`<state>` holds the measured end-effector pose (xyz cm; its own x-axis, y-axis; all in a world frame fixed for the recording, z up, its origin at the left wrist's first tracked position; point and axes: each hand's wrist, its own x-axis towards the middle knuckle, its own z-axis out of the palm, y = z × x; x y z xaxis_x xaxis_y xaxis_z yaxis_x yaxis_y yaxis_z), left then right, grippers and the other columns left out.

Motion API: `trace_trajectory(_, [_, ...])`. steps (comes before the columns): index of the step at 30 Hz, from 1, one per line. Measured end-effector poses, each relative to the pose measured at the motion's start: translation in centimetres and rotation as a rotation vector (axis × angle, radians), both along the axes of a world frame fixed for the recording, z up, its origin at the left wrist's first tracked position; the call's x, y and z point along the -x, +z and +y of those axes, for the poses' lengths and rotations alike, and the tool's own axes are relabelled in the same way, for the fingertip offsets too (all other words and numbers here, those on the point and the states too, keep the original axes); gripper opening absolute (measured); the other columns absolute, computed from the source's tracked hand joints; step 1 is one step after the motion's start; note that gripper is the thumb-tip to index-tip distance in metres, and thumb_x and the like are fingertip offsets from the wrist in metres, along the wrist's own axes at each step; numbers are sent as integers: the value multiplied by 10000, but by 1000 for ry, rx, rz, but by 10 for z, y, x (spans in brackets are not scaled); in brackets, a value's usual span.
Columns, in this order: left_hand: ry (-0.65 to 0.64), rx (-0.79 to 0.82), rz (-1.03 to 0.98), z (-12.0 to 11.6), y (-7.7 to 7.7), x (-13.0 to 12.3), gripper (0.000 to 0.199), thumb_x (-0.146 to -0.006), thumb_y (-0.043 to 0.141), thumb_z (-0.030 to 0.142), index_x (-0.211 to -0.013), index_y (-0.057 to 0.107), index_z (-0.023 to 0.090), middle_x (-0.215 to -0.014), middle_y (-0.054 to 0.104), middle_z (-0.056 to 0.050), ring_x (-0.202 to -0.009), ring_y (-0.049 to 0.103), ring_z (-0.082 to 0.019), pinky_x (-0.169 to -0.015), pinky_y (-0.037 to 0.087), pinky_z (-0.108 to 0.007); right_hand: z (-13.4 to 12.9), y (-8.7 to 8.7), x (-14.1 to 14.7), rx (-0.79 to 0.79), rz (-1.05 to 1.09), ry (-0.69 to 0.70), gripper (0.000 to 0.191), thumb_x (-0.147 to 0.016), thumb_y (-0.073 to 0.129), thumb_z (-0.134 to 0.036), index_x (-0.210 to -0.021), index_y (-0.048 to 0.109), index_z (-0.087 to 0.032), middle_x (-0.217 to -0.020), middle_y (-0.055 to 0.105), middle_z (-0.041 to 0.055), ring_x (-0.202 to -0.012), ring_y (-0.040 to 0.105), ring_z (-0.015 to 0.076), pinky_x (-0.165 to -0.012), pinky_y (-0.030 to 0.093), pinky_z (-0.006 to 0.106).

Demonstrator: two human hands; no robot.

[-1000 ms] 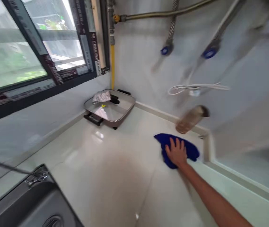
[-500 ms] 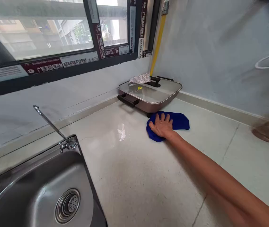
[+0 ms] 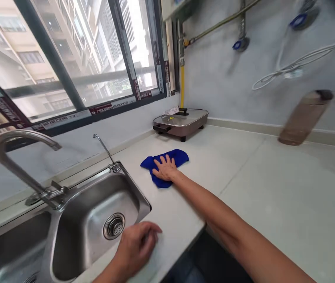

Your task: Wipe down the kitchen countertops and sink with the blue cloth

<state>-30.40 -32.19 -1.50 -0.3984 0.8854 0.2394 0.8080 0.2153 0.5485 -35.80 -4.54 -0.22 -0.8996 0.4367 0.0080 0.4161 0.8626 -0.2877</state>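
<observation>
My right hand (image 3: pixel 166 169) lies flat with its fingers spread on a blue cloth (image 3: pixel 180 157), pressing it against the pale countertop (image 3: pixel 229 173). The cloth is spread out and slightly rumpled between the sink and the electric pan. My left hand (image 3: pixel 138 243) hovers near the counter's front edge, beside the sink. Its fingers are loosely curled, a gap shows between them, and I see nothing held. Behind the cloth stands a brown electric pan (image 3: pixel 182 129) with a glass lid and black handles.
A steel double sink (image 3: pixel 75 228) with a tall faucet (image 3: pixel 26 165) and a thin tap (image 3: pixel 104 147) is at left. A brown translucent bottle (image 3: pixel 298 122) stands tilted-looking at right. White cable (image 3: pixel 293 68) and a yellow pipe (image 3: pixel 182 86) run along the wall.
My right hand and the cloth have moved away from the pan, toward the sink and me. My left hand has come into view. The camera has tilted up, showing more window and wall.
</observation>
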Motion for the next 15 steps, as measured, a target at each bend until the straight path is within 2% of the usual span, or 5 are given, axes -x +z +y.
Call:
trace_trajectory(3, [80,24,-63,0,9,-5,302,-885,427,244,-915,725,209,-690,707,19,-530,522,-84,-560,397,-213,-35,3,-46,-15,-9,26,659,-945,338,-518,-1557,284,-277,-1649,205,96,-1523,59,351,-1200,82,541])
trace_trajectory(6, [108,12,-24,-3,10,-8,299,-873,444,258,-930,734,211,-702,711,20,-570,541,-97,-630,408,-233,-48,1,-104,-41,-22,8,640,-952,339,-491,-1557,285,-290,-1650,214,78,-1523,94,325,-1201,127,508])
trace_trajectory(9, [113,-14,33,-6,8,-9,301,-858,449,240,-935,738,201,-705,713,8,-573,537,-109,-640,405,-248,-43,-2,-163,-74,-22,-80,630,-954,338,-477,-1546,320,-263,-1631,264,97,-1511,158,329,-1189,184,508])
trace_trajectory(15, [87,-79,119,-12,11,-11,314,-846,435,202,-912,741,189,-694,709,-6,-563,532,-116,-629,405,-255,-19,-11,-281,-210,22,-348,589,-933,353,-410,-1469,454,-189,-1515,443,178,-1423,365,357,-1098,345,552])
